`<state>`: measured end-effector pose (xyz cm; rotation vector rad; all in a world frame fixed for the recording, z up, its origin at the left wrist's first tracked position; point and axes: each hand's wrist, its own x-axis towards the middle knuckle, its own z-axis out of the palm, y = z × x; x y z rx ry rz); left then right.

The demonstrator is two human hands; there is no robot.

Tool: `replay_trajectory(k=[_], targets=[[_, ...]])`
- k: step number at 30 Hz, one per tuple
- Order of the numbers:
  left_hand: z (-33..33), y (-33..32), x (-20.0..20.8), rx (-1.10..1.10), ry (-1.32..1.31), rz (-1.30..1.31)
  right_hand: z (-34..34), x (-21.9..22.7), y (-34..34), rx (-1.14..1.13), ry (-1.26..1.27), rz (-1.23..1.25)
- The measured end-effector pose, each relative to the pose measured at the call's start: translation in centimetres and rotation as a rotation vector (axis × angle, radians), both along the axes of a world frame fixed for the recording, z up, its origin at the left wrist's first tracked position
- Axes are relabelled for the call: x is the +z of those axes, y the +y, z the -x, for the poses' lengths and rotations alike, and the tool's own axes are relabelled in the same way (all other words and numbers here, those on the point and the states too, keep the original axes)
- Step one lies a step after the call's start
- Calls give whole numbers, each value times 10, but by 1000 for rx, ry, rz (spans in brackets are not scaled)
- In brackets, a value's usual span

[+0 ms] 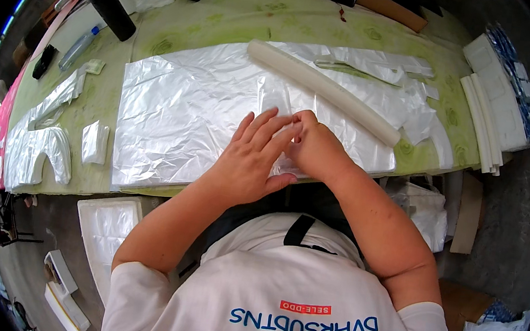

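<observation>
Left hand: the left hand (246, 160) has its fingers loosely spread and thumb apart, their tips beside the right hand.
Right hand: the right hand (316, 146) is curled narrow; whether it pinches any film, I cannot tell.
Plastic sheets: the shiny plastic sheets (172, 122) lie beneath and beyond both hands, on the green tabletop (371, 34).
Tube: a pale tube (325, 94) slants across them, beyond the right hand.
Risk: a tug on the thin film could crease it or set the tube rolling.
</observation>
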<state>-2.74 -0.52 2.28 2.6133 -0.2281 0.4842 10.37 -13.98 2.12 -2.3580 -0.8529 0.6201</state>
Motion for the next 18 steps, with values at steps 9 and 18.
replay_trajectory(k=[9, 18], targets=[[1, 9, -16, 25, 269, -126, 21, 2, -29, 20, 242, -180], [24, -10, -15, -184, 289, -148, 34, 5, -96, 430, -280, -445]])
